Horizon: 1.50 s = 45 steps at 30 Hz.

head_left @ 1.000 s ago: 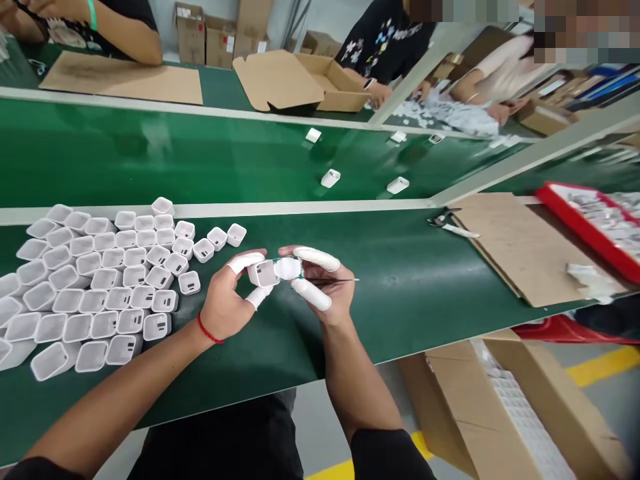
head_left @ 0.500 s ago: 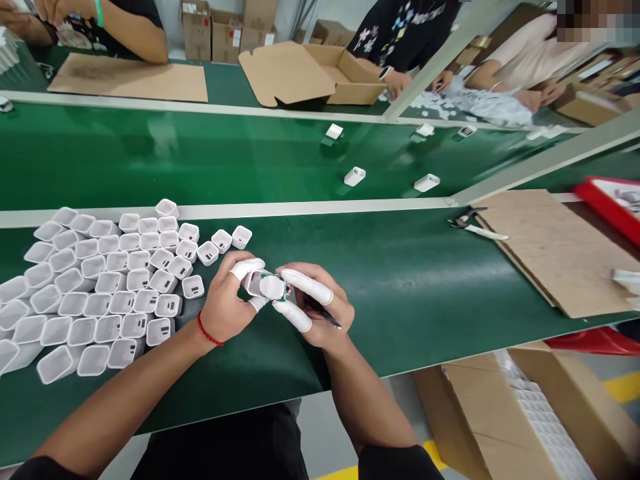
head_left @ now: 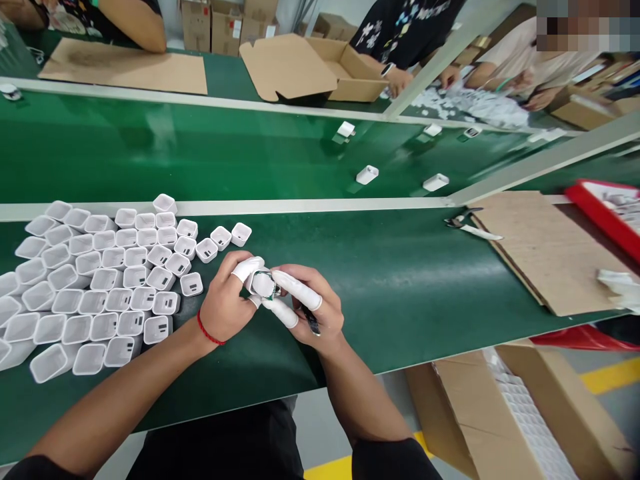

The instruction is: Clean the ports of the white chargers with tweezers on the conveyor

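- No brand, label or writing is legible on any part.
- The white charger housing (head_left: pixel 260 283) is small, boxy, with a green edge at its near side; it sits between your hands above the green table (head_left: pixel 400 287).
- Your left hand (head_left: pixel 227 307) pinches it with cot-covered thumb and forefinger.
- Your right hand (head_left: pixel 313 310) presses its capped fingers (head_left: pixel 297 290) on it, gripping dark tweezers (head_left: pixel 311 323).
- Empty white housings (head_left: pixel 100 280) cluster to the left.

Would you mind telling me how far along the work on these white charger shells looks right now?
Done: three white units lie on the far belt. In hand: the left hand and right hand press one white shell together with a green-edged insert; the right hand also holds a thin dark tool. Left: a large cluster of open shells stands on the near green belt by the left hand.
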Available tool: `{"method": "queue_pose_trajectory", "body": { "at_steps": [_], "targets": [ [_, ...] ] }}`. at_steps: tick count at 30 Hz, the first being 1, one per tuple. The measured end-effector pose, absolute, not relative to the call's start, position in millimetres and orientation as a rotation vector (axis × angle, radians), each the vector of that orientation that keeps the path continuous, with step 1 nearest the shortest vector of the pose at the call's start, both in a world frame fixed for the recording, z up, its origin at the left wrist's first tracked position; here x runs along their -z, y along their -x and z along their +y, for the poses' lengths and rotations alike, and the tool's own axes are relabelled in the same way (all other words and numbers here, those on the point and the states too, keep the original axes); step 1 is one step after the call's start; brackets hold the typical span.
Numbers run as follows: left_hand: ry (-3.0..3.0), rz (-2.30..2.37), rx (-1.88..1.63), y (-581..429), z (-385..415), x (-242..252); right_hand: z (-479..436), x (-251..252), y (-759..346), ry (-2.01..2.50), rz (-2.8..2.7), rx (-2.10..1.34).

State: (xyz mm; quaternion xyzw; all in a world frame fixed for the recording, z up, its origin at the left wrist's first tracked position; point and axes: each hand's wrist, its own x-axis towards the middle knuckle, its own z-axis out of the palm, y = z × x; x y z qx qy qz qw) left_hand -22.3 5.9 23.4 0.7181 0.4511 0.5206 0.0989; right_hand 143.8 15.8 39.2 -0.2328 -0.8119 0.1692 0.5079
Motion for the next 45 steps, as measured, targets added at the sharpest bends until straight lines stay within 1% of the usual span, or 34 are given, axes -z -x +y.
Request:
{"method": "queue_pose_trajectory", "body": {
  "at_steps": [5,9,12,18,22,26,29,32,37,45],
  "targets": [
    [-2.21,1.325,-1.539,23,7,-19,16,-40,-143,0.569,-2.019,-0.282],
    [-2.266,1.327,-1.523,24,8,-15,18,-37,-141,0.635,-2.064,-0.308],
    [-2.246,1.334,-1.517,25,8,-15,19,-36,-141,0.72,-2.001,-0.465],
    [-2.217,1.286,-1.568,24,9,-15,17,-41,-141,1.033,-1.803,-1.048],
    [-2.268,1.215,-1.609,22,9,-14,18,-42,-138,1.134,-1.735,-1.267],
    [-2.26,1.186,-1.582,21,9,-13,21,-38,-134,1.172,-1.619,-1.37],
    [-2.217,1.144,-1.486,23,8,-16,24,-35,-134,1.187,-1.544,-1.397],
    [-2.156,1.09,-1.421,25,9,-19,27,-33,-135,1.113,-1.467,-1.461],
    [-2.107,1.074,-1.463,25,11,-22,26,-33,-134,0.982,-1.361,-1.648],
    [-2.085,1.081,-1.446,24,10,-22,23,-33,-131,0.958,-1.345,-1.598]
  ]
}}
